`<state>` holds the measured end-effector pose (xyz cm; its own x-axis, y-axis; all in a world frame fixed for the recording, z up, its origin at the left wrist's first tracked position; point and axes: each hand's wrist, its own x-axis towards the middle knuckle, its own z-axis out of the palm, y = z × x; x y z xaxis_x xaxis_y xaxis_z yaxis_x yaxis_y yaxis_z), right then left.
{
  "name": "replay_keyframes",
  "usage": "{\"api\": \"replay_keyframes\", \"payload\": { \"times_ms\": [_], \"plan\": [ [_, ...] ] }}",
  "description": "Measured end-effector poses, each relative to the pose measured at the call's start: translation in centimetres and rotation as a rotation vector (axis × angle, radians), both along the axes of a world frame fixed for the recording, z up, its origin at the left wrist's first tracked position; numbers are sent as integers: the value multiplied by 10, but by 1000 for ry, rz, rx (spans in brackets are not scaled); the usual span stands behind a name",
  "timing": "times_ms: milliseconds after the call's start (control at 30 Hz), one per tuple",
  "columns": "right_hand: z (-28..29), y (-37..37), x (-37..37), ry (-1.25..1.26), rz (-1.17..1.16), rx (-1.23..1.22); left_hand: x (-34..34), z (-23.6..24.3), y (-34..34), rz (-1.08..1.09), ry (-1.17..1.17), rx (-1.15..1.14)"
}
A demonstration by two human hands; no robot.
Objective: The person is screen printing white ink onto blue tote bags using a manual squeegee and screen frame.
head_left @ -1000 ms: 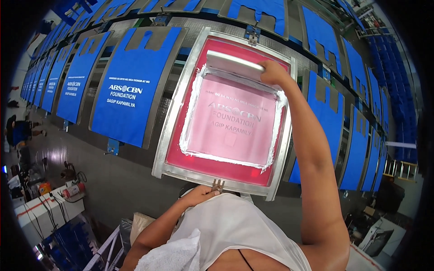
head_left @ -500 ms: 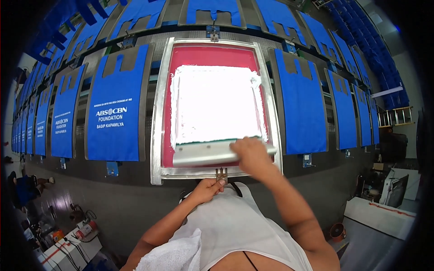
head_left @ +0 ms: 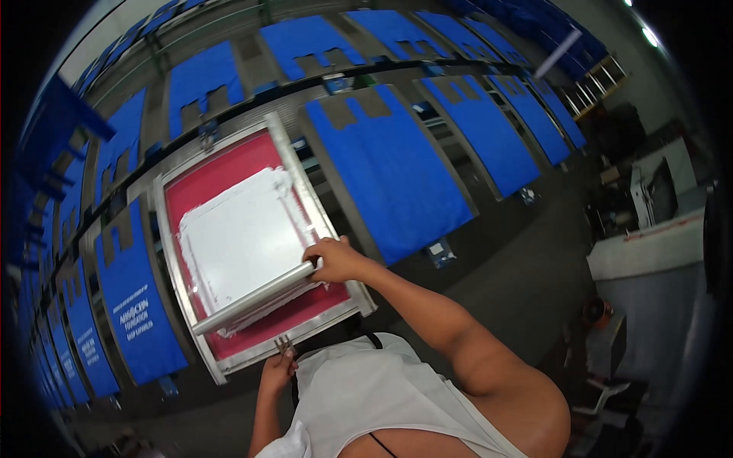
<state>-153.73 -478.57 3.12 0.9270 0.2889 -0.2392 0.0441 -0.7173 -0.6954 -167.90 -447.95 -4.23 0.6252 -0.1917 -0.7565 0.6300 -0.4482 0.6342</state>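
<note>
A silver-framed printing screen with red mesh lies left of the middle. White ink covers a large rectangle of the mesh. My right hand is closed around the right end of a long metal-handled squeegee. The squeegee lies across the near part of the screen, with some ink smeared below it. My left hand is closed on a small metal hinge bracket at the screen's near edge. Part of its grip is hidden.
Blue bags on grey boards stand in rows. A plain blue bag is right of the screen; a bag with white print is left. More bags fill the far row. An orange round object stands low at right.
The view has turned, so the screen appears tilted and farther left. The squeegee handle now sits raised at an angle, with more red mesh showing below it. Both hands keep their grips.
</note>
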Motion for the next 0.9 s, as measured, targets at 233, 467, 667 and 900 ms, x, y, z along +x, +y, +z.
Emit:
{"api": "replay_keyframes", "payload": {
  "times_ms": [233, 467, 667, 900],
  "plan": [
    [-39, -6, 22, 107, -202, 570, 95, 43, 101, 409, -726, 363],
    [-40, 4, 18, 100, -453, 368, 135, 4, 65, 156, -784, 437],
    [10, -13, -17, 49, -474, 470, 137, 46, -105, -124, -936, 134],
    [68, -125, -101, -169, -589, 487, 82, 63, -271, -373, -965, -135]
  ]
}}
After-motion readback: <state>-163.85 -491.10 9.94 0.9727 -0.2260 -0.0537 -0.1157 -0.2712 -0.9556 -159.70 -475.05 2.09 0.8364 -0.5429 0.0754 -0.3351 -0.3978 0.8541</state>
